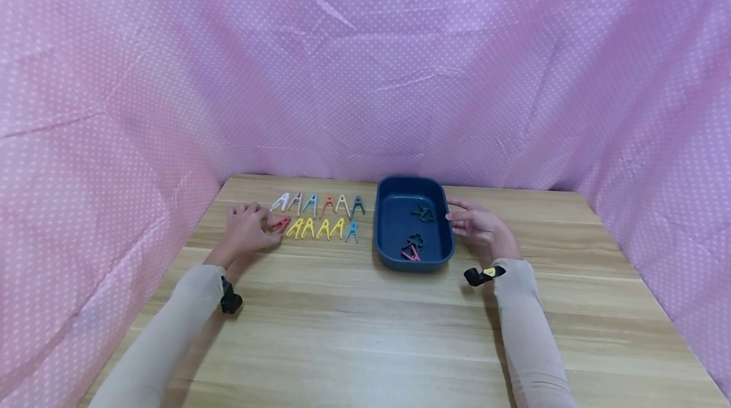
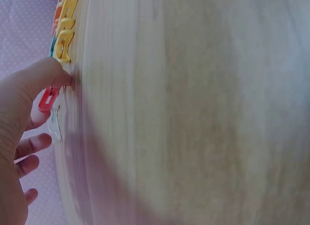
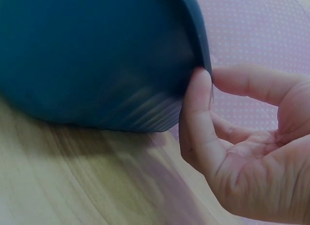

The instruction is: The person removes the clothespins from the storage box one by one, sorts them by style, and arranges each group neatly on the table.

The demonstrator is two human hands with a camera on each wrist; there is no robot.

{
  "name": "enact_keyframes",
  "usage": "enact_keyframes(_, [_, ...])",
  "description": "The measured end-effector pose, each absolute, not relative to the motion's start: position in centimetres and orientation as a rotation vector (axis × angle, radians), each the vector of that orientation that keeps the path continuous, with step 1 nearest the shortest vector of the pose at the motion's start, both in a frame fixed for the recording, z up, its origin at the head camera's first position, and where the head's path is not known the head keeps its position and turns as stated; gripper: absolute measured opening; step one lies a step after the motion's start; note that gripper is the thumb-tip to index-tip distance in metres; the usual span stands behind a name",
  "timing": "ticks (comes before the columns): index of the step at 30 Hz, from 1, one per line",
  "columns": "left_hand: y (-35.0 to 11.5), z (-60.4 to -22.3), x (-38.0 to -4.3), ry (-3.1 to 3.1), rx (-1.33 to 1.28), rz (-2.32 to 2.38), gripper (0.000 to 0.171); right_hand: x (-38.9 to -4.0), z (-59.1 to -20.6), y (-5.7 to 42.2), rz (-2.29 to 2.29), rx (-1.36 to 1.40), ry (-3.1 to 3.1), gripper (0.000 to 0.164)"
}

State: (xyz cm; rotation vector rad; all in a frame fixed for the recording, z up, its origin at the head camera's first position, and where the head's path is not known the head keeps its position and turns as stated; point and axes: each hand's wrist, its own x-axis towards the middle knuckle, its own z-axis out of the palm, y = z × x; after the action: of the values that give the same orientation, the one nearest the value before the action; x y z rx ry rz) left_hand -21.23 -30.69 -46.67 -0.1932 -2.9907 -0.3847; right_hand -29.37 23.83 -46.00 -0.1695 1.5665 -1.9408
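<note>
In the head view my left hand (image 1: pixel 250 228) is at the left end of two rows of clothespins, thumb and forefinger pinching a red clothespin (image 1: pixel 280 224). Up close, the same red clothespin (image 2: pixel 48 99) shows between thumb and forefinger, with a white one (image 2: pixel 54 124) just behind. Several yellow clothespins (image 1: pixel 308 228) and a blue one (image 1: pixel 351 231) continue the near row. My right hand (image 1: pixel 478 223) grips the right rim of a dark blue plastic basin (image 3: pixel 111 55) between thumb and fingers. Inside the basin lie a pink clothespin (image 1: pixel 411 254) and dark green pieces (image 1: pixel 423 212) of unclear shape.
The far row has a white clothespin (image 1: pixel 280 202), a mauve one (image 1: pixel 296 201), a light blue one (image 1: pixel 311 203), an orange one (image 1: pixel 328 204), a cream one (image 1: pixel 342 204) and a dark teal one (image 1: pixel 357 205). Behind the wooden table (image 1: pixel 354 332) hangs a pink dotted cloth (image 1: pixel 365 78).
</note>
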Motion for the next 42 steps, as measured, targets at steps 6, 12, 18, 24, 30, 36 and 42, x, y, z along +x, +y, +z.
enact_keyframes(6, [-30.6, -47.0, -21.1, -3.021, -0.169, -0.434, 0.04, -29.3, -46.0, 23.8, -1.958, -0.15, 1.541, 0.066])
enact_keyframes(12, [-30.3, -47.0, -21.1, -3.026, -0.19, -0.483, 0.037, -29.1, -45.6, 23.7, -1.973, -0.132, 1.513, 0.068])
enact_keyframes(18, [-29.8, -46.6, -21.1, -3.026, -0.188, -0.43, 0.037, -29.1, -45.5, 23.7, -1.968, -0.132, 1.519, 0.068])
enact_keyframes(24, [-28.4, -44.8, -21.8, -2.993, -0.258, -0.444, 0.048, -29.1, -45.6, 23.7, -1.963, -0.139, 1.526, 0.068])
enact_keyframes(30, [-25.1, -42.8, -23.3, -2.932, -0.413, -0.506, 0.042, -29.2, -45.5, 23.7, -1.959, -0.147, 1.529, 0.069])
enact_keyframes(36, [-20.3, -41.2, -24.3, -2.904, -0.599, -0.586, 0.045, -29.3, -45.5, 23.7, -1.945, -0.152, 1.543, 0.07])
enact_keyframes(42, [-15.0, -40.7, -24.7, -2.858, -0.84, -0.615, 0.041, -29.1, -45.5, 23.7, -1.957, -0.132, 1.537, 0.07])
